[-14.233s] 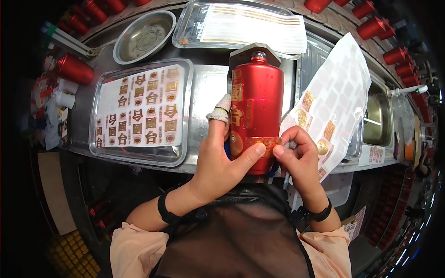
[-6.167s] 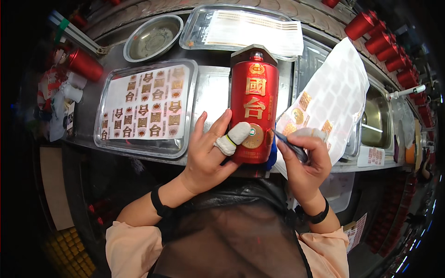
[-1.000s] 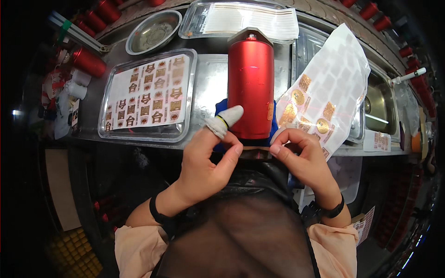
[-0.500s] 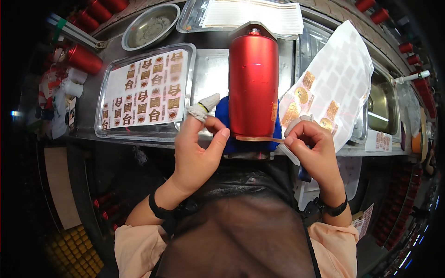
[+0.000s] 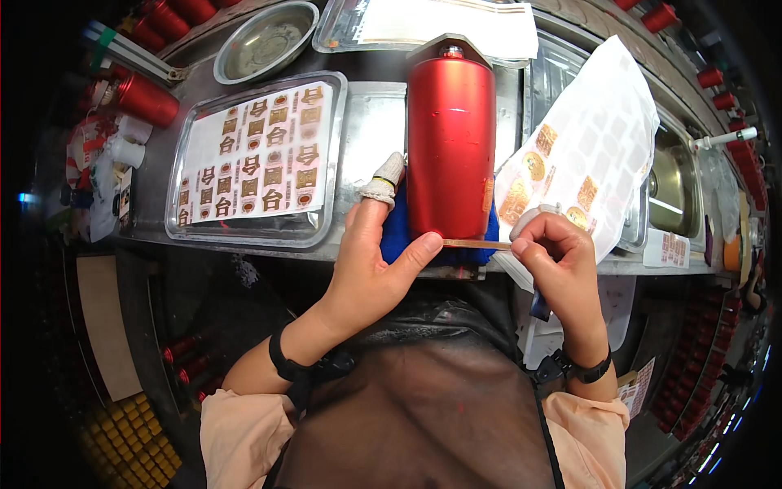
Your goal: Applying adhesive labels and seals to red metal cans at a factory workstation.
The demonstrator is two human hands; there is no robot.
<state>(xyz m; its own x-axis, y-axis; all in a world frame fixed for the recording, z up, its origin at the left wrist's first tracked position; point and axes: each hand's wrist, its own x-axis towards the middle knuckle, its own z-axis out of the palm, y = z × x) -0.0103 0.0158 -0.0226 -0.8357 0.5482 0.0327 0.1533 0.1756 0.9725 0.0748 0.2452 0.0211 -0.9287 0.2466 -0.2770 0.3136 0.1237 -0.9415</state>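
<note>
A glossy red bottle (image 5: 450, 147) with a dark angular far end lies lengthwise in front of me on a blue cloth (image 5: 396, 240). Across its near end runs a thin gold-brown strip (image 5: 476, 244). My right hand (image 5: 562, 253) pinches the strip's right end between thumb and bent forefinger, which wears a white finger cover. On the other side, my left hand (image 5: 366, 261) has its thumb tip on the strip's left end against the bottle. Its forefinger, in a white fabric cover (image 5: 384, 179), stretches along the bottle's left side. The remaining left fingers are hidden.
To the left, a clear tray (image 5: 334, 163) carries a sheet of gold-and-brown stickers (image 5: 252, 155); a metal bowl (image 5: 265, 41) stands behind. A white backing sheet (image 5: 607, 122) with several gold stickers lies right, before a metal sink (image 5: 672, 212). More red bottles (image 5: 147, 99) surround the bench.
My left hand has moved right and its thumb has come onto the strip at the bottle's near edge. My right hand, still pinching the strip, has shifted slightly right.
</note>
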